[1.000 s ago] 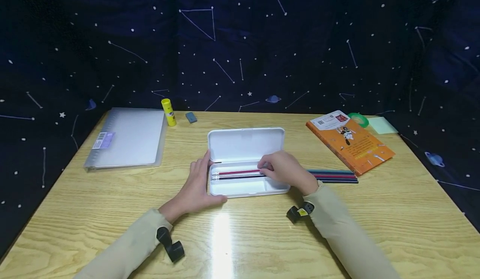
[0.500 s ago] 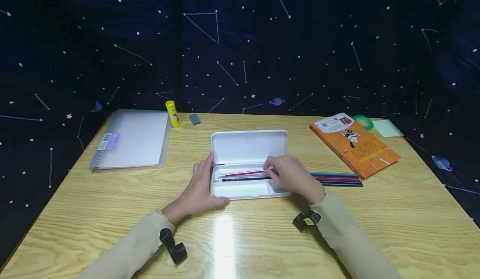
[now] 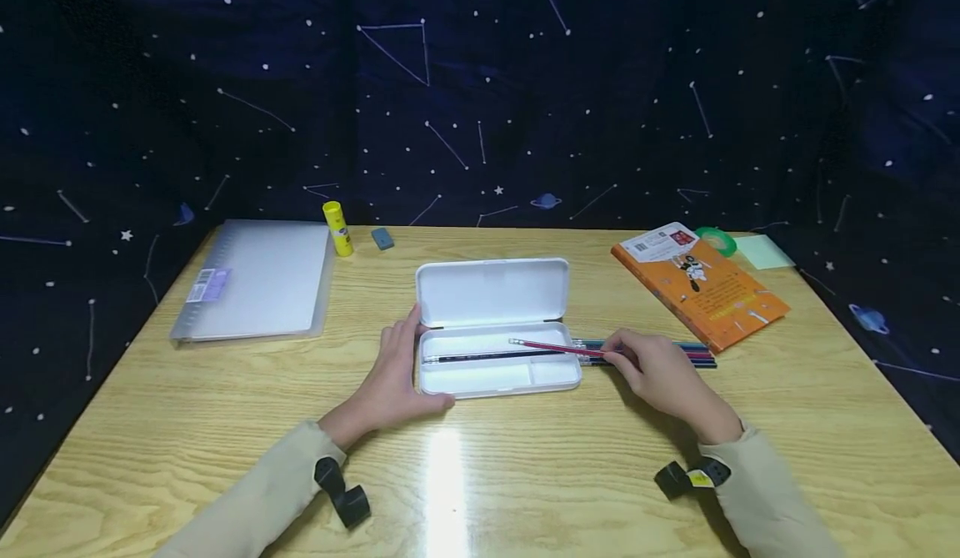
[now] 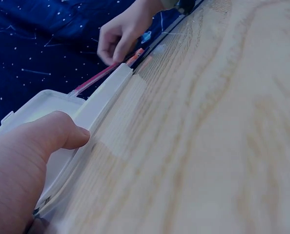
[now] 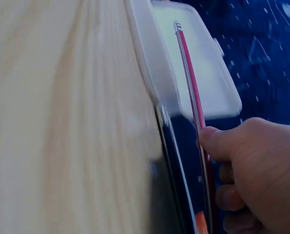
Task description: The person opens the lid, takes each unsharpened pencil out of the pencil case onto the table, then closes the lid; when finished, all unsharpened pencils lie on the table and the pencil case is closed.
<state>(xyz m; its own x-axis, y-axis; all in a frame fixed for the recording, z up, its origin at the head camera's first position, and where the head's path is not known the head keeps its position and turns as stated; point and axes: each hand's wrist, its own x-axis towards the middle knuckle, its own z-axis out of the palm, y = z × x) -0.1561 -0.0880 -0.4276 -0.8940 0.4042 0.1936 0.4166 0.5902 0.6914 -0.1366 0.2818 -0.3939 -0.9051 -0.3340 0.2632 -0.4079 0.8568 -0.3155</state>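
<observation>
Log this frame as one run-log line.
left hand: rests on pencil case end | right hand: pinches red pencil, tip over case | in case: black pencil

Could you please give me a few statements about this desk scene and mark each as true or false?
1. The white pencil case lies open, its lid tipped back. True.
2. The right hand pinches a red pencil. True.
3. The pencil case holds no pencil at all. False: a dark pencil lies along it.
4. The left hand holds the yellow glue stick. False: it rests against the left end of the case; the glue stick stands at the far edge of the table.
5. An orange book lies to the right of the case. True.
</observation>
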